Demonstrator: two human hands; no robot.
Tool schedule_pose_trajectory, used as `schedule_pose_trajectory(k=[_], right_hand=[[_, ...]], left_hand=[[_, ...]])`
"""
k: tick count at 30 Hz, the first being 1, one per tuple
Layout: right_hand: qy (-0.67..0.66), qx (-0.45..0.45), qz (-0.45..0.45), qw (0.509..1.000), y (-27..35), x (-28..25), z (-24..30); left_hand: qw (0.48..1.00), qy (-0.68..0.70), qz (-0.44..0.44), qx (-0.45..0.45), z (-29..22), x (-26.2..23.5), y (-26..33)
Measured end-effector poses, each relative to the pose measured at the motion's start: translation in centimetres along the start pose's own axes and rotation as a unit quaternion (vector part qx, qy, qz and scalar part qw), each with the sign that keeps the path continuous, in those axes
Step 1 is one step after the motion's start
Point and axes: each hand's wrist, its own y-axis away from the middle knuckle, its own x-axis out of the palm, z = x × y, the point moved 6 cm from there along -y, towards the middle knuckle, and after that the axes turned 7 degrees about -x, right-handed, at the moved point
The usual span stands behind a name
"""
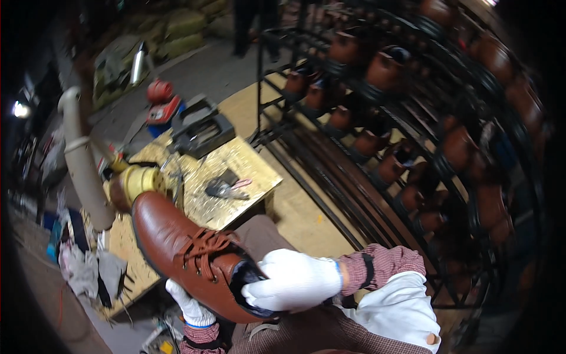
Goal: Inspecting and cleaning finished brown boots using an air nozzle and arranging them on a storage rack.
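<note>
A brown leather lace-up shoe (pixel 159 227) with a dark sole is held over my lap, its toe pointing to the far left. My right hand (pixel 295 280), in a white knit glove, grips the shoe at its heel opening, with the fingertips down inside the collar. Low on the shoe's left side is my left hand (pixel 191 307), also gloved in white. Its thumb lies against the side near the sole, and its other fingers are hidden beneath the shoe. The toe reaches up close to a yellow round wheel (pixel 141 180), which it partly covers.
A worn yellow workbench (pixel 253 168) carries a black tray (pixel 203 130) and a small pink-handled tool (pixel 236 186). A pale pipe (pixel 82 159) stands at left, near crumpled cloths (pixel 82 271). Black metal racks (pixel 259 88) full of brown shoes fill the right. A person's legs (pixel 247 26) show behind.
</note>
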Motion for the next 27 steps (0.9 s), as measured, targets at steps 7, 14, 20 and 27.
schedule_pose_trajectory(k=[7, 14, 20, 27], right_hand=[[0.444, 0.113, -0.18, 0.871, 9.2, -13.1, 10.5], [0.543, 0.506, -0.157, 0.652, 15.7, -31.7, 5.7], [0.697, 0.449, -0.252, 0.498, 20.2, -32.3, 9.7], [0.703, 0.419, -0.192, 0.541, 14.4, -20.8, 6.5]], left_hand=[[0.798, 0.449, 0.4, -0.053, -7.7, 5.8, 0.9], [0.811, 0.413, 0.403, -0.1, -6.7, 6.7, 2.4], [0.78, 0.511, 0.344, -0.112, -2.5, 3.8, 0.7], [0.783, 0.509, 0.325, -0.151, -0.5, 4.8, 0.5]])
